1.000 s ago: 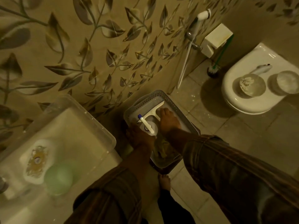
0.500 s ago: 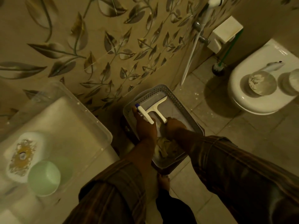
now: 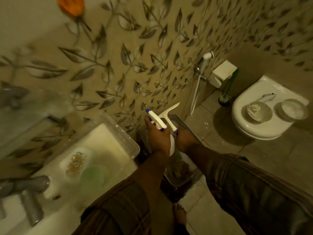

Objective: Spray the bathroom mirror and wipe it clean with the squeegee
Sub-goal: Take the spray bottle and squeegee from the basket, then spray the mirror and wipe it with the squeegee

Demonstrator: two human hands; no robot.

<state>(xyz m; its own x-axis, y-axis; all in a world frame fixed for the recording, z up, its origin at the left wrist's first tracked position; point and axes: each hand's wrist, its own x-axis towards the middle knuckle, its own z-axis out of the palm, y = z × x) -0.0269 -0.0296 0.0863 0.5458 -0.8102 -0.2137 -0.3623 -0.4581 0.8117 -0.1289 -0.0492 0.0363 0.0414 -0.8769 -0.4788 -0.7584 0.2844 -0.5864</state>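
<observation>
Above the grey basket point(image 3: 182, 123) on the floor, beside the leaf-patterned wall, we hold both tools but have sprayed and wiped nothing yet, and no mirror shows in our view. Our left hand point(image 3: 158, 137) is wrapped around the white spray bottle point(image 3: 157, 120), with its blue nozzle tip pointing up-left. Our right hand point(image 3: 185, 139) is closed on the blue-ended handle of the white squeegee point(image 3: 168, 116), whose blade points toward the wall.

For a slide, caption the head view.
Left hand holds the spray bottle, right hand the squeegee, above the grey basket.
</observation>
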